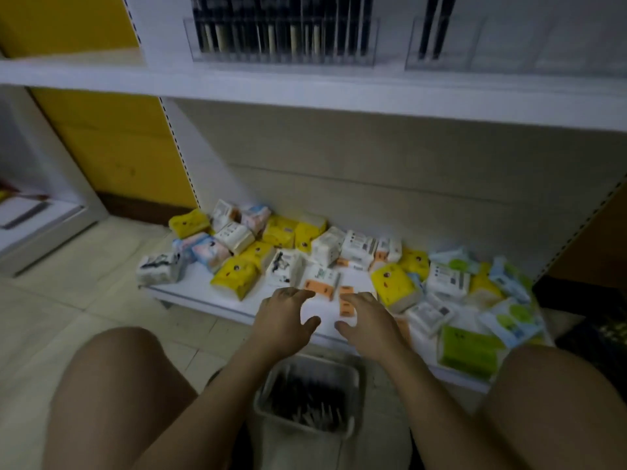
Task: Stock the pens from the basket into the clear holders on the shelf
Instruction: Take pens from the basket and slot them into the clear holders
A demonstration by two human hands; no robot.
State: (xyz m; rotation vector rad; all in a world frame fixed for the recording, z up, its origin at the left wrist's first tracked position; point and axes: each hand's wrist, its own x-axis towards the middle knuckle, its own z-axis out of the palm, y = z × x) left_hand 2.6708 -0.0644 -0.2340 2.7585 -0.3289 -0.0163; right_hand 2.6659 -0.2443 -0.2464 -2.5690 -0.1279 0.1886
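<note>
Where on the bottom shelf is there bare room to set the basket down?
Two bare patches: the front strip of the bottom shelf left of the yellow pack, and the white gap under the left hand and right hand, beside the orange-labelled packs. The right end is heaped with packs.

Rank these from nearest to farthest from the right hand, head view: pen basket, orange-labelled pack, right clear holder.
1. Orange-labelled pack, at the right hand's fingertips.
2. Pen basket, below, on the floor.
3. Right clear holder, high on the upper shelf.
</note>
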